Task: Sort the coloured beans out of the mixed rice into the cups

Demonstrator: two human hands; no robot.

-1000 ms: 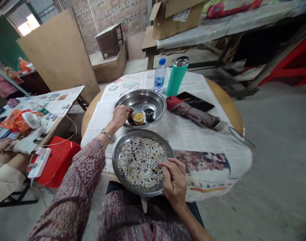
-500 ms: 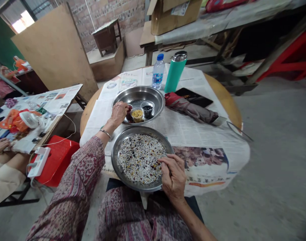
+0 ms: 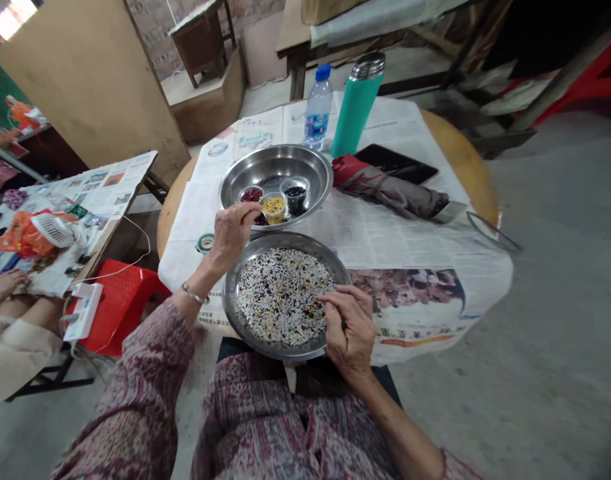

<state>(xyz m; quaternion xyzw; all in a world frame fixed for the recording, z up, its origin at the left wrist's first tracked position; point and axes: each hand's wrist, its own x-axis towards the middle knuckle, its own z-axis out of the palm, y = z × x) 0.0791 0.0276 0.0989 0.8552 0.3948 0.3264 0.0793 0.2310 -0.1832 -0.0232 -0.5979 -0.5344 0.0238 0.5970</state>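
My left hand (image 3: 234,233) hovers between the two metal bowls with its fingertips pinched together; anything between them is too small to make out. Just beyond it, the far bowl (image 3: 313,208) holds small clear cups of red beans (image 3: 251,194), yellow kernels (image 3: 273,205) and black beans (image 3: 295,192). Some dark red beans lie loose in that bowl, beside the cups. Close to my lap, the near bowl (image 3: 229,320) contains mixed white, black, yellow and red grains (image 3: 280,293). Over its right rim, my right hand (image 3: 353,330) pinches at the grains, its fingertips touching or nearly touching them.
Newspaper (image 3: 410,250) covers the round table. Behind the bowls stand a water bottle (image 3: 318,110) and a green flask (image 3: 358,107). A folded umbrella (image 3: 390,190) and a dark tablet (image 3: 398,162) lie right. A green-rimmed lid (image 3: 204,243) sits left. Another person's hand (image 3: 8,285) shows far left.
My left hand has drawn back from the red bean cup toward the near bowl. My right hand stays at the grains. The view has tilted down.
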